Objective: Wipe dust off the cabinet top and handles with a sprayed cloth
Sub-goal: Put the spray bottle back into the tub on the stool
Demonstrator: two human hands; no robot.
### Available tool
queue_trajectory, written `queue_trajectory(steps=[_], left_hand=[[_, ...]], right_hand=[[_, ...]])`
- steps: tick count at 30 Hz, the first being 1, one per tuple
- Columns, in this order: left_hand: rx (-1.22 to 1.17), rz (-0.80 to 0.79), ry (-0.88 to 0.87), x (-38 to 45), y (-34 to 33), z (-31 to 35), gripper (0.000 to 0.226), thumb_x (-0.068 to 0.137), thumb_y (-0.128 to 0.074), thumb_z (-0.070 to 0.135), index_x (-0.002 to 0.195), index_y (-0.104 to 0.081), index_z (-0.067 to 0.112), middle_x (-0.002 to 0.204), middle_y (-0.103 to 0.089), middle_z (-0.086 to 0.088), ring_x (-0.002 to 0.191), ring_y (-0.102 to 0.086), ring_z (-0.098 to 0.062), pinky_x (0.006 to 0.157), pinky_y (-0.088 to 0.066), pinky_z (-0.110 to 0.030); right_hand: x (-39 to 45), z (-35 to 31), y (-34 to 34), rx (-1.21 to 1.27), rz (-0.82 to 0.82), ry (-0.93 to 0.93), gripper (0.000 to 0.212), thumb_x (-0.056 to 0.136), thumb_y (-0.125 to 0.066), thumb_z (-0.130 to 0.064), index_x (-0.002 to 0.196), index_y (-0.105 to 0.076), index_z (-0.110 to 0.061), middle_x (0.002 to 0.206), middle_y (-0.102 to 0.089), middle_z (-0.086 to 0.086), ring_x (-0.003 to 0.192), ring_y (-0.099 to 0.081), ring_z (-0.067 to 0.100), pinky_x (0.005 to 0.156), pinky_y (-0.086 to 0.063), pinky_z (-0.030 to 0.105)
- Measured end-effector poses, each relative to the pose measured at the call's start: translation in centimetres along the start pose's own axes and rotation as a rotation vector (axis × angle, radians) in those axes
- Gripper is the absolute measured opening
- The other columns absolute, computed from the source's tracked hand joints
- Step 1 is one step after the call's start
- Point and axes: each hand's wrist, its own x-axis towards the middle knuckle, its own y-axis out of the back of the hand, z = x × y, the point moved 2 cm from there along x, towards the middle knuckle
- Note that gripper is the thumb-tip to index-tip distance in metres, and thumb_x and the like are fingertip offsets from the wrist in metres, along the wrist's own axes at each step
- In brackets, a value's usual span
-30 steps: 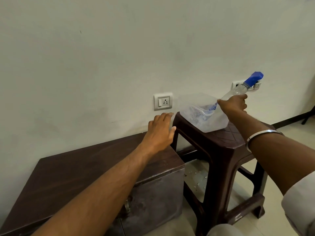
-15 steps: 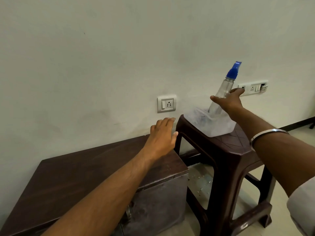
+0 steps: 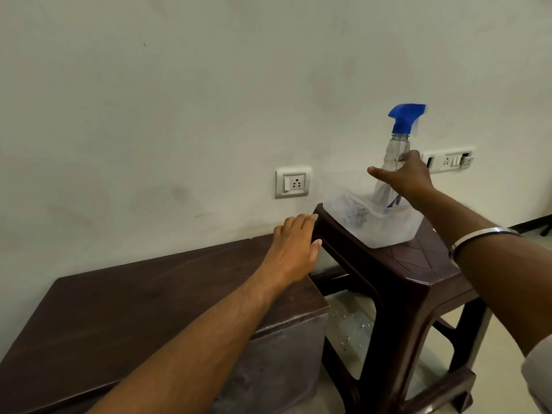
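A dark brown moulded plastic stool (image 3: pixel 418 273) stands on the pale tiled floor (image 3: pixel 493 348), close to the off-white plastered wall (image 3: pixel 179 100). Its seat is patterned with crossing grooves. On the seat's far corner sits a translucent rectangular plastic tub (image 3: pixel 379 225) (its contents too blurred to make out). A white single wall socket with a switch (image 3: pixel 292 182) is set in the wall left of the stool, and a longer white switch-and-socket plate (image 3: pixel 448 160) lies further right. Small pale specks (image 3: pixel 352 330) dot the floor beneath the stool. A dark skirting strip (image 3: pixel 531 224) runs along the wall's foot at far right.
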Motion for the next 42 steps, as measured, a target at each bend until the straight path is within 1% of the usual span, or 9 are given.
queue_trajectory(steps=[6, 13, 17, 21, 25, 29, 34, 39, 42], left_hand=[[0.003, -0.003, 0.000, 0.5, -0.9, 0.2, 0.055, 0.100, -0.044, 0.032, 0.150, -0.027, 0.015, 0.152, -0.033, -0.002, 0.138, -0.029, -0.022, 0.114, -0.026, -0.043], [0.013, -0.005, 0.021, 0.4, -0.6, -0.3, 0.055, 0.100, -0.043, 0.032, 0.150, -0.026, 0.016, 0.153, -0.031, -0.001, 0.139, -0.027, -0.022, 0.114, -0.024, -0.042], [0.022, 0.004, 0.024, 0.3, -0.2, -0.4, 0.054, 0.101, -0.043, 0.032, 0.150, -0.026, 0.016, 0.153, -0.031, -0.002, 0.139, -0.028, -0.022, 0.115, -0.023, -0.040], [0.018, 0.010, 0.024, 0.1, 0.5, -0.2, 0.054, 0.101, -0.043, 0.031, 0.150, -0.027, 0.015, 0.153, -0.032, -0.003, 0.140, -0.028, -0.022, 0.116, -0.022, -0.038], [0.008, 0.008, 0.026, -0.2, 1.0, 0.0, 0.055, 0.101, -0.043, 0.031, 0.150, -0.026, 0.014, 0.153, -0.032, -0.004, 0.141, -0.028, -0.021, 0.117, -0.021, -0.036], [0.009, -0.019, 0.035, -0.3, 1.4, 0.1, 0.055, 0.102, -0.038, 0.034, 0.151, -0.024, 0.014, 0.157, -0.028, -0.005, 0.145, -0.022, -0.021, 0.120, -0.016, -0.035], [0.053, -0.111, 0.065, -0.5, 1.6, 0.4, 0.058, 0.105, -0.023, 0.038, 0.156, -0.009, 0.014, 0.164, -0.004, -0.005, 0.151, 0.000, -0.019, 0.122, 0.000, -0.036], [0.074, -0.119, 0.082, -0.4, 2.8, 0.6, 0.059, 0.105, -0.019, 0.038, 0.156, -0.003, 0.013, 0.164, 0.003, -0.005, 0.150, 0.006, -0.019, 0.122, 0.005, -0.035], [0.096, -0.124, 0.090, -0.6, 3.5, 0.7, 0.059, 0.105, -0.019, 0.036, 0.156, -0.001, 0.012, 0.163, 0.007, -0.005, 0.150, 0.010, -0.018, 0.121, 0.006, -0.035]], right_hand=[[0.0, 0.2, -0.5, -0.066, 0.027, 0.002, 0.085, 0.065, -0.082, -0.054, 0.126, -0.041, -0.011, 0.125, -0.051, 0.012, 0.113, -0.052, 0.029, 0.095, -0.048, 0.044], [-1.0, 0.0, -0.2, -0.192, 0.071, -0.040, 0.095, 0.064, -0.077, -0.063, 0.131, -0.037, -0.009, 0.131, -0.047, 0.015, 0.124, -0.043, 0.036, 0.099, -0.040, 0.048], [-2.2, -0.1, -0.1, -0.233, 0.143, -0.047, 0.106, 0.064, -0.076, -0.065, 0.138, -0.028, -0.008, 0.140, -0.037, 0.017, 0.130, -0.037, 0.037, 0.105, -0.034, 0.050], [-3.4, -0.1, -0.1, -0.218, 0.168, -0.022, 0.120, 0.065, -0.077, -0.063, 0.149, -0.011, -0.010, 0.152, -0.022, 0.017, 0.139, -0.025, 0.038, 0.111, -0.025, 0.054], [-4.1, -0.1, 0.0, -0.204, 0.179, -0.002, 0.126, 0.067, -0.076, -0.062, 0.151, 0.002, -0.009, 0.156, -0.012, 0.017, 0.143, -0.017, 0.038, 0.113, -0.021, 0.055], [-4.8, -0.2, 0.2, -0.218, 0.180, 0.019, 0.124, 0.072, -0.072, -0.062, 0.151, 0.005, -0.006, 0.157, -0.008, 0.018, 0.143, -0.014, 0.039, 0.114, -0.019, 0.054], [-5.5, -0.3, 0.7, -0.222, 0.140, 0.013, 0.117, 0.079, -0.068, -0.058, 0.151, 0.008, -0.006, 0.159, -0.002, 0.017, 0.146, -0.009, 0.037, 0.116, -0.016, 0.053], [-6.2, -0.4, 1.4, -0.278, 0.112, 0.027, 0.106, 0.085, -0.062, -0.055, 0.152, 0.003, -0.005, 0.159, -0.007, 0.018, 0.145, -0.012, 0.037, 0.115, -0.019, 0.052], [-6.6, -0.4, 1.5, -0.308, 0.079, 0.028, 0.095, 0.090, -0.057, -0.050, 0.152, -0.003, -0.004, 0.158, -0.010, 0.019, 0.144, -0.015, 0.038, 0.114, -0.020, 0.052]])
